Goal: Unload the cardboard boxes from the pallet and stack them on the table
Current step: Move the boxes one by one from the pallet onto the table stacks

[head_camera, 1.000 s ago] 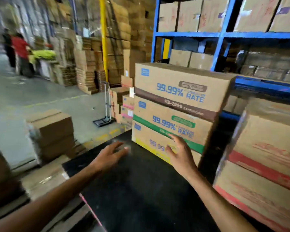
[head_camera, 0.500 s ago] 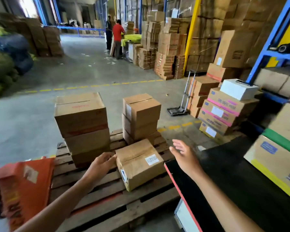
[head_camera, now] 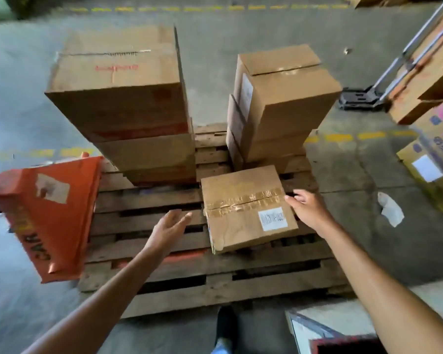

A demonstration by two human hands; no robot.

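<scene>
On the pallet [head_camera: 164,261], two stacks [head_camera: 128,103], one single box [head_camera: 246,208].

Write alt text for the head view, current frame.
Two open hands, left and right, reach for a small taped box lying on a wooden pallet. Behind it stand two box stacks, a large one and a narrower one.

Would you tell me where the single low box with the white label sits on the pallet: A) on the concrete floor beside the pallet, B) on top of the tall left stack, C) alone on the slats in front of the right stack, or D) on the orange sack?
C: the labelled box lies alone on the pallet slats, just in front of the right stack.
</scene>
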